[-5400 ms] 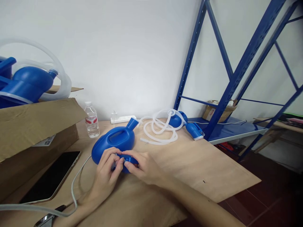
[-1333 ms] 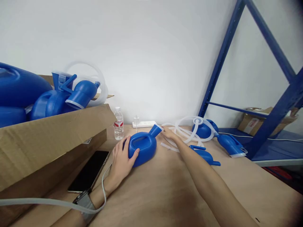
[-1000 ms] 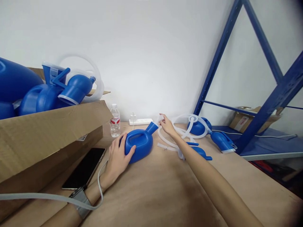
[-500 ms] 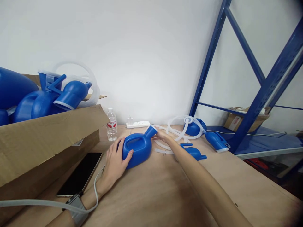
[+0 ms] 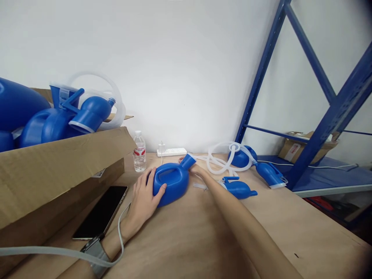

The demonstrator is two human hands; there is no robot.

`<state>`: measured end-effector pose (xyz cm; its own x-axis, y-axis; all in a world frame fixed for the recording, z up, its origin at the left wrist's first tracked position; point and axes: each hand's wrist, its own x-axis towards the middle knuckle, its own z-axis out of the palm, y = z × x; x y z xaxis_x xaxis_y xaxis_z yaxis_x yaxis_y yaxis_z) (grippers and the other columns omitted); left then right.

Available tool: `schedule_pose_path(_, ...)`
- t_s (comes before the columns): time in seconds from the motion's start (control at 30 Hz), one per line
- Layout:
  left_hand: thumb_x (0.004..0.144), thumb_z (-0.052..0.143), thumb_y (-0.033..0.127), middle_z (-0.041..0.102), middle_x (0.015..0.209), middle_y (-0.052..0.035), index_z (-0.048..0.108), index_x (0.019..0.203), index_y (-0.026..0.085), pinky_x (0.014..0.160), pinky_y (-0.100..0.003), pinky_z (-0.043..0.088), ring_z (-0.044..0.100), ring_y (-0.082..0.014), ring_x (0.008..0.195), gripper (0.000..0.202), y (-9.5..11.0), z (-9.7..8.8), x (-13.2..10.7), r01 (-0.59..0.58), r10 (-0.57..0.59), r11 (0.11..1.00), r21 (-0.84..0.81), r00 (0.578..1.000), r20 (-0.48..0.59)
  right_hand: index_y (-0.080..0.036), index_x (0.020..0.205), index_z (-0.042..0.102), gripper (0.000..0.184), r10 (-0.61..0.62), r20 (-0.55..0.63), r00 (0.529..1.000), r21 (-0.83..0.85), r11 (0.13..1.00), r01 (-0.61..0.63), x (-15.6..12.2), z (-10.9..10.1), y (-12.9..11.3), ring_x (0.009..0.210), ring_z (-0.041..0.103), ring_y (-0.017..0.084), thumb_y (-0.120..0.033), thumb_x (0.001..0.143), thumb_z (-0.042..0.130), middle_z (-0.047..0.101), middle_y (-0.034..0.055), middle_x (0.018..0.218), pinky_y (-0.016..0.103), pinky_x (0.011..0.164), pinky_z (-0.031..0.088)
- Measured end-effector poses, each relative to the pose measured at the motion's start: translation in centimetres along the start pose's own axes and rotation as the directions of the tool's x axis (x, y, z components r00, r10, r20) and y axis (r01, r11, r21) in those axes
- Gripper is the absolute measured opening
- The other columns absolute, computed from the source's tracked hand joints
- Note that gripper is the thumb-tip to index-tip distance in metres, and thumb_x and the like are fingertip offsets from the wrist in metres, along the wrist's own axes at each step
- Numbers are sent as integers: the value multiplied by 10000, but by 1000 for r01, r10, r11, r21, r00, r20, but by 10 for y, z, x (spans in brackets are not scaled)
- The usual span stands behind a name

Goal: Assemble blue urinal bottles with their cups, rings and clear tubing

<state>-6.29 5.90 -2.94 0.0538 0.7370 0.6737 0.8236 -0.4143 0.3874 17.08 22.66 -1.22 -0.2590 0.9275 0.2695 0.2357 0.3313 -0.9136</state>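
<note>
A blue plastic jug [image 5: 171,182] with a built-in handle and a short spout lies on the wooden table [image 5: 203,240]. My left hand [image 5: 143,199] grips its near end, thumb on the side and fingers curled round the back. My right hand [image 5: 195,169] reaches to the spout at the far end and holds it, together with the end of a coiled white tube [image 5: 221,161]. A small blue funnel part [image 5: 238,188] lies just right of my right forearm.
An open cardboard box [image 5: 58,170] full of blue jugs and tubing stands at the left. A phone [image 5: 100,213], a water bottle [image 5: 140,152] and a power strip [image 5: 171,152] lie near it. Another blue jug part [image 5: 269,173] and a blue steel rack [image 5: 319,116] are at the right.
My right hand left the jug's near end, reached out to the tube, lifted its end and came down to the spout. My left hand stayed on the jug body.
</note>
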Motion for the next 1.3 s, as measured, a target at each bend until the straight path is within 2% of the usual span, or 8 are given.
schedule_pose_path(0.23,1005,472,526,504,1501,-141,355,1552,245,1101,-541,415,487,-340,1359,625,-2,0,-1,-7,8,1000,-9,999,36,-202,1162,660,369,10,-157,988,323,946,42,-17,-25,-2,863,686,205,-448,887,650,735,54,963,315,773,563)
schedule_pose_path(0.43,1003,464,544,501,1512,-130,367,1543,236,1111,-528,414,485,-335,1365,629,0,2,-1,-14,13,1000,11,999,48,-243,984,630,297,69,-336,939,521,845,124,-20,-48,-8,842,721,182,-491,834,696,745,24,1000,301,749,572)
schedule_pose_path(0.63,1010,437,546,531,1464,-146,393,1530,234,1035,-537,451,509,-356,1325,607,4,2,-1,10,-11,997,78,1000,13,-211,948,694,291,75,-315,946,607,782,140,-33,-32,-22,831,697,159,-400,745,785,752,21,979,257,721,545)
schedule_pose_path(0.83,1007,426,570,527,1458,-146,386,1532,233,1014,-558,443,493,-362,1312,625,10,-2,-1,51,-54,993,108,998,27,-209,832,645,367,45,-355,934,560,810,174,-44,-8,-25,815,656,160,-534,741,790,706,2,861,263,722,518)
schedule_pose_path(0.97,990,454,572,532,1431,-149,432,1520,257,988,-578,449,504,-379,1282,617,14,-4,0,77,-82,987,142,996,28,-223,949,691,360,3,-387,922,485,851,200,-44,-5,-25,885,655,174,-539,786,747,716,11,950,267,761,509)
schedule_pose_path(1.13,876,593,631,552,1346,-152,509,1456,243,957,-572,476,527,-389,1233,702,16,-4,3,80,-79,988,134,997,-11,-208,1208,726,500,-155,-288,945,142,969,203,-38,-15,-26,1163,615,229,-578,929,538,705,75,1224,356,1038,448)
schedule_pose_path(1.23,845,627,633,565,1341,-152,551,1370,214,984,-578,473,533,-392,1236,677,16,-3,3,70,-67,993,91,997,-38,-218,1203,736,504,-179,-257,950,-55,984,170,-34,-19,-28,1206,594,228,-549,984,424,699,66,1224,372,1119,379)
schedule_pose_path(1.3,844,641,620,577,1366,-148,546,1341,201,1035,-565,460,544,-378,1255,657,16,-2,4,51,-50,998,30,998,-47,-215,1158,744,496,-199,-229,953,-104,978,179,-32,-20,-32,1173,611,226,-523,998,390,711,60,1182,364,1099,398)
